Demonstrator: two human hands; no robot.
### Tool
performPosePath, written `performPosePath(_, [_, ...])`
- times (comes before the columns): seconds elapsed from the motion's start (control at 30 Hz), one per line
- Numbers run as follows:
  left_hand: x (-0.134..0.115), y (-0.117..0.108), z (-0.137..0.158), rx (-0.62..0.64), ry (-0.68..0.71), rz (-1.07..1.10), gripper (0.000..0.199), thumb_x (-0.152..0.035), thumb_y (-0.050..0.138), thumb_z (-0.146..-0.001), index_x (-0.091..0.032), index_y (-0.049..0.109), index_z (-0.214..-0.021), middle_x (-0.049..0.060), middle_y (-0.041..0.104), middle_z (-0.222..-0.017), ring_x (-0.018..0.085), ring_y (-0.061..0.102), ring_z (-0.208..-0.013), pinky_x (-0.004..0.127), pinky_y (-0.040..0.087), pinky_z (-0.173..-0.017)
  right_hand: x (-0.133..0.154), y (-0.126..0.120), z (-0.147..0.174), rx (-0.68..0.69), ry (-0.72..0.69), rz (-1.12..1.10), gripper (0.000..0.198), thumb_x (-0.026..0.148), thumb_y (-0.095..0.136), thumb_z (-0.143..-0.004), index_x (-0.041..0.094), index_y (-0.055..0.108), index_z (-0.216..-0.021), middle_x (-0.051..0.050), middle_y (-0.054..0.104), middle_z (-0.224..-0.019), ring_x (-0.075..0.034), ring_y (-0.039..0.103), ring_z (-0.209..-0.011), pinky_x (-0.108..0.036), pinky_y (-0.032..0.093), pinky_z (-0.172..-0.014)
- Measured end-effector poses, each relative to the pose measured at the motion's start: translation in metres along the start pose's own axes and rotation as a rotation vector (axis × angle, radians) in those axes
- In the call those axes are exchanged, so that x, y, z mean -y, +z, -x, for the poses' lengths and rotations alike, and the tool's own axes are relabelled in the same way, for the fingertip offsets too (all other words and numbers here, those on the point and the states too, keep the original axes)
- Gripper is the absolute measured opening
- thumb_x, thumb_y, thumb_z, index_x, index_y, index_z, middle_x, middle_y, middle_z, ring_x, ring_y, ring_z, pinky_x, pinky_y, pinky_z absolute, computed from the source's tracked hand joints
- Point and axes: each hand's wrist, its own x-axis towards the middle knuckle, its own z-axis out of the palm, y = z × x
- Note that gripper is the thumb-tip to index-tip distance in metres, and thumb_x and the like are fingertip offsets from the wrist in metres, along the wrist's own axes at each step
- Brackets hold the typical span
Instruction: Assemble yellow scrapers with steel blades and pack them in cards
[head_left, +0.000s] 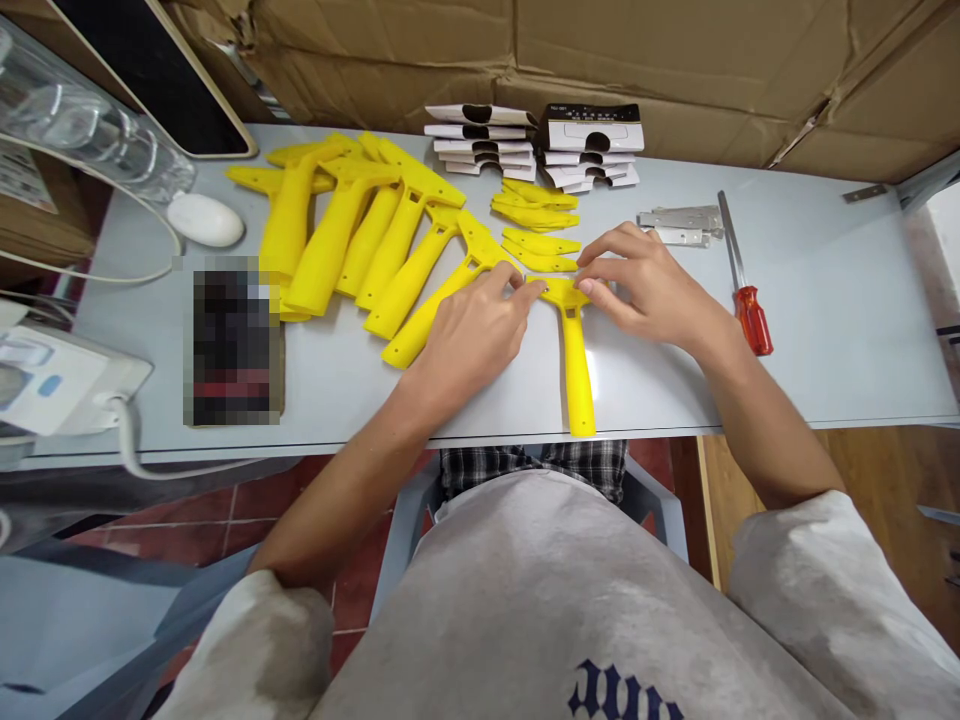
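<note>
A yellow plastic scraper handle (576, 375) lies on the table in front of me, its wide head away from me and its grip reaching the front edge. At the left end of that head, my left hand (484, 315) has thumb and forefinger drawn together; a tiny dark spot shows at the tips, too small to name. My right hand (645, 285) pinches at the right end of the head with thumb and forefinger, the other fingers curled above. Just beyond lie curved yellow cover pieces (541, 243) with small holes.
Several more yellow scraper handles (319, 240) lie overlapping at left. Flat metal blades (679, 225) and a red-handled screwdriver (752, 320) lie at right. Folded white-and-black cards (592, 135) stand stacked before cardboard (390, 60). A blurred-out rectangular object (232, 345), white mouse (205, 219) and power strip (82, 375) are left.
</note>
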Motion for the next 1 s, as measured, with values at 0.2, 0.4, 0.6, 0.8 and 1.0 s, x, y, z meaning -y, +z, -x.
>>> performPosePath(0.2, [-0.0003,-0.0001,0.0006,0.012,-0.004,0.023,0.048,-0.025,0.045,-0.116,-0.029,0.071,-0.156,0.016,0.071,-0.149,0.033,0.075,-0.119,0.045,0.061,-0.093,0.001,-0.0006,0.0002,0.004,0.012,-0.001,0.07,0.066,0.033,-0.117,0.018,0.084,-0.12,-0.016,0.071,-0.133,-0.027,0.059,-0.131,-0.05,0.043,-0.125])
performPosePath(0.4, [-0.002,-0.0019,0.0024,0.004,0.011,0.012,0.052,-0.023,0.046,-0.115,-0.027,0.066,-0.163,0.016,0.071,-0.149,0.033,0.075,-0.121,0.045,0.062,-0.093,0.0017,-0.0029,0.0014,0.007,0.007,0.009,0.078,0.073,0.026,-0.117,0.019,0.082,-0.122,-0.016,0.071,-0.133,-0.026,0.06,-0.131,-0.049,0.044,-0.124])
performPosePath(0.6, [-0.0008,-0.0021,0.0023,0.007,0.027,0.006,0.045,-0.022,0.047,-0.115,-0.027,0.074,-0.151,0.014,0.073,-0.148,0.031,0.076,-0.119,0.043,0.064,-0.094,0.0039,-0.0041,0.0017,0.008,0.015,0.016,0.08,0.076,0.024,-0.116,0.02,0.082,-0.122,-0.016,0.072,-0.133,-0.027,0.061,-0.135,-0.051,0.046,-0.122])
performPosePath(0.8, [-0.0022,-0.0029,0.0009,0.019,-0.005,0.017,0.051,-0.02,0.048,-0.114,-0.024,0.066,-0.162,0.017,0.071,-0.149,0.033,0.075,-0.124,0.046,0.064,-0.099,0.0062,-0.0049,0.0016,0.01,0.019,0.01,0.078,0.075,0.026,-0.116,0.021,0.083,-0.123,-0.016,0.072,-0.135,-0.028,0.061,-0.136,-0.052,0.046,-0.122])
performPosePath(1.0, [-0.0019,-0.0027,0.0003,0.038,-0.011,0.023,0.05,-0.02,0.047,-0.114,-0.021,0.067,-0.16,0.018,0.07,-0.151,0.035,0.074,-0.127,0.048,0.064,-0.102,0.0043,-0.0016,0.0026,-0.005,0.018,0.003,0.071,0.069,0.033,-0.117,0.02,0.084,-0.123,-0.015,0.071,-0.136,-0.028,0.059,-0.136,-0.05,0.044,-0.124])
